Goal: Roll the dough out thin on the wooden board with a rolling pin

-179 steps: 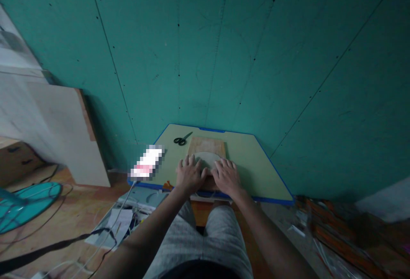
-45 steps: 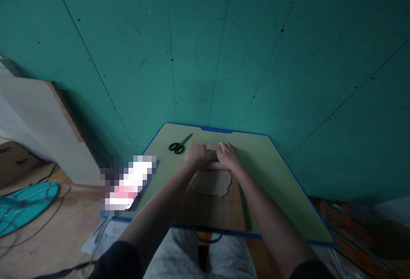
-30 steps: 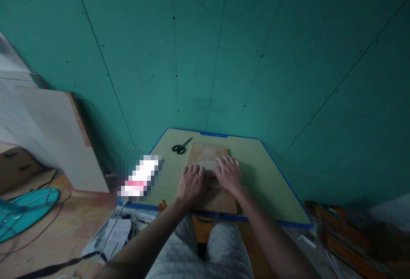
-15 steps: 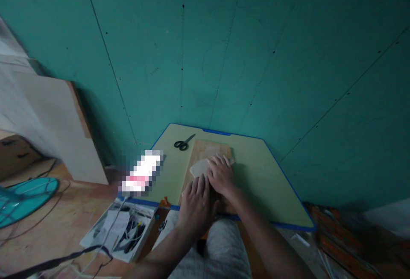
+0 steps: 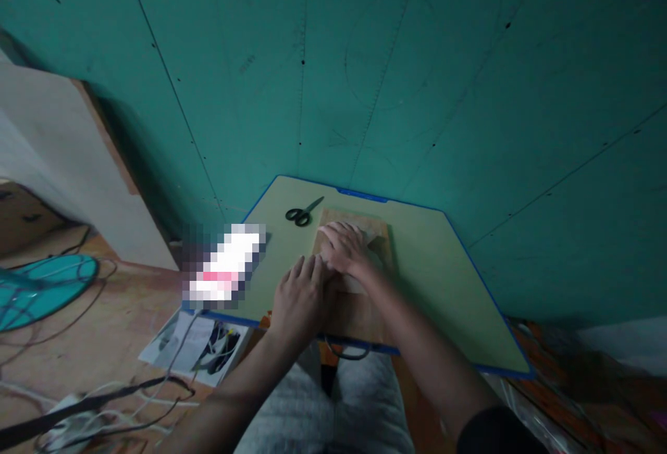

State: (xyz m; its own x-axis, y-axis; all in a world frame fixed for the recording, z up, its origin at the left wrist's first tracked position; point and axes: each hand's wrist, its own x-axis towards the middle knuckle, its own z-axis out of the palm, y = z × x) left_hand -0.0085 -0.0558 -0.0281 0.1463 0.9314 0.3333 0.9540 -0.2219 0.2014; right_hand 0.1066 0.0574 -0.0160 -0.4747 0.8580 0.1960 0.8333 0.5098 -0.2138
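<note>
A wooden board (image 5: pixel 359 318) lies on the pale tabletop, with a thin whitish sheet (image 5: pixel 354 286), perhaps paper or cloth, on it. My right hand (image 5: pixel 344 244) is bent over the sheet near the board's upper left, its fingers closed on it and hiding much of it. Close beside, my left hand (image 5: pixel 301 294) is at the board's left edge, fingertips against the sheet's side near my right thumb. Its thumb and whatever lies under the palm are hidden. Black-handled scissors (image 5: pixel 301 215) rest beyond the board, touched by neither hand.
The small table (image 5: pixel 442 294) has a blue rim and stands against a green wall. A blurred-out bright device (image 5: pixel 226 266) lies at its left, with a cable. Below are a white box (image 5: pixel 208 350) of papers and cords, and loose cables on the floor. A pale panel (image 5: pixel 83 162) leans left.
My right hand has shifted left and inward across the sheet, which now lies turned beneath it. My left hand has moved left toward the board's edge. The view has tilted slightly.
</note>
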